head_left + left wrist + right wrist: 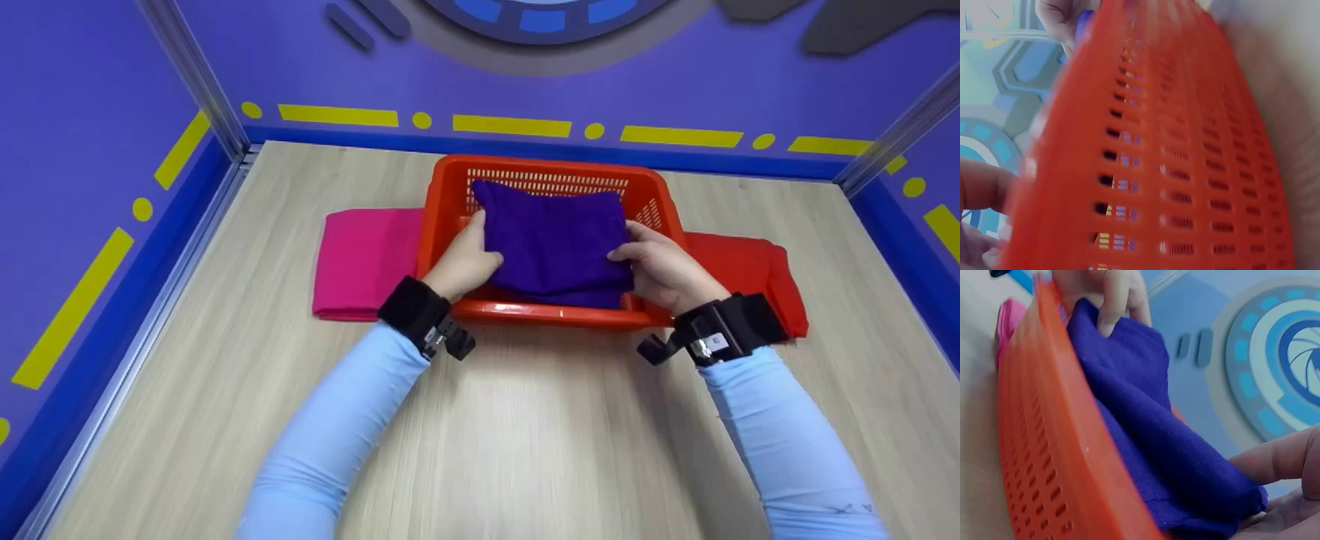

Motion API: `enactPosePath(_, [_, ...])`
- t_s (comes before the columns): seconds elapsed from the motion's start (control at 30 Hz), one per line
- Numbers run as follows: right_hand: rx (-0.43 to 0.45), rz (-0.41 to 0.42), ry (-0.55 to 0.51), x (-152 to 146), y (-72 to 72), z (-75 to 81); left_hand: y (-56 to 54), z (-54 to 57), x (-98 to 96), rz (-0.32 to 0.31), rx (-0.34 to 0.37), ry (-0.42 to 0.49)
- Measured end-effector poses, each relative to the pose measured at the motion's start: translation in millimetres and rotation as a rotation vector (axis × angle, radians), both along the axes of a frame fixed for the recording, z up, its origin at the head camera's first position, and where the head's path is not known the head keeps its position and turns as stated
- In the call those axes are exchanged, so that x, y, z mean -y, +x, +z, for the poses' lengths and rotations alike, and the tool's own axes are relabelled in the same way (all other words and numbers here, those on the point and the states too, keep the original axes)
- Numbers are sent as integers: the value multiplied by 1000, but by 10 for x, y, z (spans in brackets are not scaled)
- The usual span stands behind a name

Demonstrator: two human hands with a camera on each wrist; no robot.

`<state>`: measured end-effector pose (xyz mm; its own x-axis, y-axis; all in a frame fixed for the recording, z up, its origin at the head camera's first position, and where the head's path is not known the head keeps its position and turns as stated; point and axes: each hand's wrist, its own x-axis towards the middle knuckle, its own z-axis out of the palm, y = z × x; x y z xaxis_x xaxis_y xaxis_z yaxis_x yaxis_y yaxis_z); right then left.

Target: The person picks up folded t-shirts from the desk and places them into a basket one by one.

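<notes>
A folded purple cloth [559,240] is held by both hands at the mouth of an orange-red perforated plastic basket [555,313]. My left hand [466,259] grips the cloth's left edge, its thumb on top. On the opposite edge my right hand [660,262] pinches it between thumb and fingers. In the right wrist view the purple cloth [1145,422] bulges in a soft fold above the basket rim [1081,422], with a hand at each end. The basket's slotted wall [1168,152] fills most of the left wrist view and hides most of the cloth there.
A folded pink cloth [364,262] lies on the wooden table [525,435] against the basket's left side. To the right is a folded red cloth [750,274], partly behind the right wrist. Blue-purple panels [510,90] with yellow marks wall the table's back and sides.
</notes>
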<state>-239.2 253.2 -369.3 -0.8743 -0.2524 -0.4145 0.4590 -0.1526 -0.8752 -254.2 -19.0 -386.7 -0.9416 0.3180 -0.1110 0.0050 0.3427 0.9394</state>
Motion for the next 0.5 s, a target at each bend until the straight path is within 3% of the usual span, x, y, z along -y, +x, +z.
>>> enactPosePath(0.3, [52, -21, 27, 10, -145, -158, -62, -47, -76, -113, -107, -349])
enactPosePath(0.5, [13, 22, 82, 26, -147, -205, -87, -70, -104, -173, -117, -474])
